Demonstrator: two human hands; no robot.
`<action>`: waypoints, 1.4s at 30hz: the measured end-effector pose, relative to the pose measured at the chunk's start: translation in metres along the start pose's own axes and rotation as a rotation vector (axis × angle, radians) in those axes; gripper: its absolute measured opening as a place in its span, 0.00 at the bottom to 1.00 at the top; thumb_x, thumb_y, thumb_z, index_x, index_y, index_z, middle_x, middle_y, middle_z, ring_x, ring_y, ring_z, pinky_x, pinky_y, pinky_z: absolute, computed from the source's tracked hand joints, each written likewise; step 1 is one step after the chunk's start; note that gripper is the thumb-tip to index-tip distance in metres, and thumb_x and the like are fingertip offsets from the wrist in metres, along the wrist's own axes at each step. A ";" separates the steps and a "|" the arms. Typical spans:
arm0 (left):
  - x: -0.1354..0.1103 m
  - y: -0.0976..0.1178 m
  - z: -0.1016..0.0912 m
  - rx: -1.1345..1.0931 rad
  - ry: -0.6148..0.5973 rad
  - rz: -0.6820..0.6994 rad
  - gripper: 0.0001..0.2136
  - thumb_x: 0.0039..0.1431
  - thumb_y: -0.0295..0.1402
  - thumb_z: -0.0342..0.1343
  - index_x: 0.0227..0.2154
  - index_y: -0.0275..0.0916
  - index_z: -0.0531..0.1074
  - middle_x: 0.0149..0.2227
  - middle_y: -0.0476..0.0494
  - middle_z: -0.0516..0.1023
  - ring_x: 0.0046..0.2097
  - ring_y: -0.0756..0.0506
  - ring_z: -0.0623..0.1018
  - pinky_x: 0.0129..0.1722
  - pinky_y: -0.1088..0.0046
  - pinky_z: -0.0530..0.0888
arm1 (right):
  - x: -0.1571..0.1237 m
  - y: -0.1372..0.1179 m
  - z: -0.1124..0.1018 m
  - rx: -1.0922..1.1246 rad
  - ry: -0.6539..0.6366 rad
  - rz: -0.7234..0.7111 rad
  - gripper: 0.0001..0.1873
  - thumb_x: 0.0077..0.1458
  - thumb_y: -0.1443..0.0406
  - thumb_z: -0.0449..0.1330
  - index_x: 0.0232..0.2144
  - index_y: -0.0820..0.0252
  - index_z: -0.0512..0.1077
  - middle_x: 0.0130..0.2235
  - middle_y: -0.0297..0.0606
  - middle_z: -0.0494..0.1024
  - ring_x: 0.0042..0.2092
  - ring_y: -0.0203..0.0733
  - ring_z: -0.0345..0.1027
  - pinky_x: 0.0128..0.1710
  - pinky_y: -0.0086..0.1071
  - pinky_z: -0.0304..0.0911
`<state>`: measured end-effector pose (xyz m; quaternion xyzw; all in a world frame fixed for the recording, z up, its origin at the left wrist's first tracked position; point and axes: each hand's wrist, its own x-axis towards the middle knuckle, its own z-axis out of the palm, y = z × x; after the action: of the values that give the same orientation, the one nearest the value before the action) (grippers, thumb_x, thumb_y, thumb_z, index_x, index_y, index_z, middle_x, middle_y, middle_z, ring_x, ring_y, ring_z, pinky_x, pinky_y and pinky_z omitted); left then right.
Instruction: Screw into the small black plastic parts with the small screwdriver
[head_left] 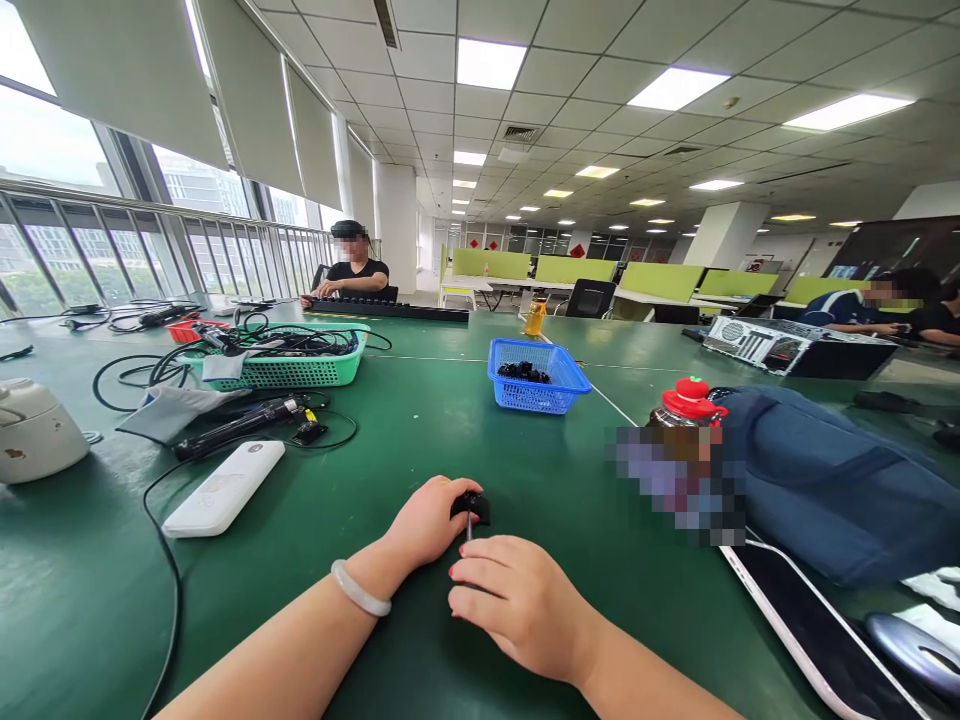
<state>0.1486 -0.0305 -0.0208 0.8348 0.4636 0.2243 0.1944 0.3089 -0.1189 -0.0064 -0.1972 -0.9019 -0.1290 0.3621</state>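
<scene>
On the green tabletop [420, 440] my left hand [424, 520] pinches a small black part [481, 510] between thumb and fingers. My right hand [525, 605] is closed around a screwdriver [470, 527]. Its thin metal shaft points away from me, with the tip at the black part; the handle is hidden in my fingers. Beyond my hands stands a blue plastic basket [540, 398] with several small black pieces [523, 372] inside.
To the left lie a white power bank [225, 490], a black cylindrical device [240, 425] and a green basket [300, 372] of cables. A blue bag [840, 480], red-lidded jar [688, 400] and phone [825, 620] are on the right. A person [352, 270] sits across the table.
</scene>
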 end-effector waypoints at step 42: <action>0.000 -0.003 0.001 -0.023 -0.018 -0.021 0.21 0.52 0.25 0.53 0.50 0.46 0.71 0.44 0.44 0.76 0.47 0.44 0.74 0.51 0.67 0.69 | 0.006 -0.002 0.008 0.003 0.045 0.039 0.13 0.59 0.75 0.51 0.39 0.57 0.72 0.33 0.35 0.77 0.39 0.40 0.69 0.39 0.34 0.67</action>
<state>0.1469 -0.0291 -0.0231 0.8296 0.4681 0.2198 0.2106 0.2991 -0.1157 -0.0079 -0.2113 -0.8897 -0.1249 0.3850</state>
